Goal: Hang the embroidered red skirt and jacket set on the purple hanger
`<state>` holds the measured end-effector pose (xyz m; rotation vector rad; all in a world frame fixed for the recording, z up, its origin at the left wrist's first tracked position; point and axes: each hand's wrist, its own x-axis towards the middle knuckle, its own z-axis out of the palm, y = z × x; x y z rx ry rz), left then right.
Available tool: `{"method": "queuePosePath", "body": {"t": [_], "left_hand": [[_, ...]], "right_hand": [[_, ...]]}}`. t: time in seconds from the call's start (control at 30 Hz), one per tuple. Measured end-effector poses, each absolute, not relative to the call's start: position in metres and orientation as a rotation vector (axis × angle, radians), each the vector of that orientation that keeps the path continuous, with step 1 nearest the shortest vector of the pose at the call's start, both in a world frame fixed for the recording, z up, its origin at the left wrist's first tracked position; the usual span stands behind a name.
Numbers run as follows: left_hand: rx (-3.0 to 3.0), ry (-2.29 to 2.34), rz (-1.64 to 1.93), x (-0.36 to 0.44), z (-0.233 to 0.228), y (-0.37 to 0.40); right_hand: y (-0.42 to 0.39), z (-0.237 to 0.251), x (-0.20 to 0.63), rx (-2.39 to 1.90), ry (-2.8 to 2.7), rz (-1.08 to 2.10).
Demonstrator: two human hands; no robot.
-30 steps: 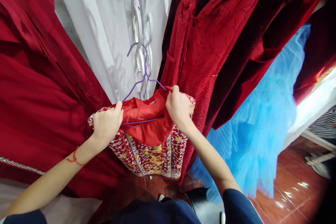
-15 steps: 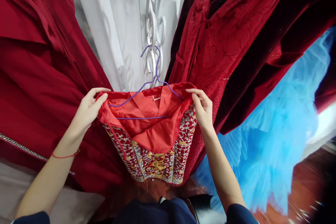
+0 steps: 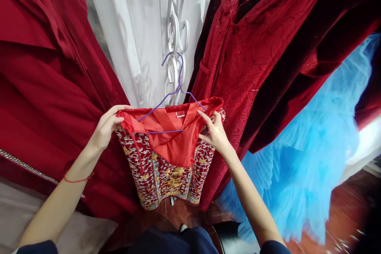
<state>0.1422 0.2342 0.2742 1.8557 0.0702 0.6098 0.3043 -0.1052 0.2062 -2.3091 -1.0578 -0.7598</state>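
Note:
A red top (image 3: 171,180) with gold and silver embroidery and a shiny red lining hangs in front of me on a purple wire hanger (image 3: 179,81). The hanger's hook is at a white scrolled metal rack (image 3: 175,33), its lower bar showing across the lining. My left hand (image 3: 107,125) is closed on the top's upper left edge, thumb over the lining. At the right, my right hand (image 3: 216,131) has its fingers around the front edge of the top, below the hanger's right arm. Part of that arm is hidden in the fabric.
Dark red gowns (image 3: 35,99) hang on the left, one with a beaded trim. A red patterned dress (image 3: 238,59) and dark velvet garments hang on the right, beside a light blue tulle skirt (image 3: 297,166). White cloth (image 3: 139,27) hangs behind the rack.
My right hand has moved left and slightly down, from the top's right corner to its front edge. The front edge has shifted, and the right corner now stands free of my fingers.

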Motion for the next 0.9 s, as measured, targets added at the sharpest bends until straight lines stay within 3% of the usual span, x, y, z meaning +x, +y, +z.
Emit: {"method": "queuePosePath", "body": {"t": [0.27, 0.4, 0.73, 0.9], "left_hand": [[2.387, -0.165, 0.571, 0.134, 0.251, 0.23], [2.753, -0.296, 0.612, 0.143, 0.244, 0.23], [2.87, -0.581, 1.368, 0.182, 0.236, 0.217], [2.824, -0.818, 1.501, 0.186, 0.242, 0.223]], "right_hand": [[-0.045, 0.194, 0.269, -2.391, -0.501, -0.939], [-0.011, 0.194, 0.249, -2.449, -0.567, -0.896], [0.031, 0.205, 0.251, -2.282, -0.606, -0.895], [0.034, 0.204, 0.256, -2.244, -0.588, -0.909]]}}
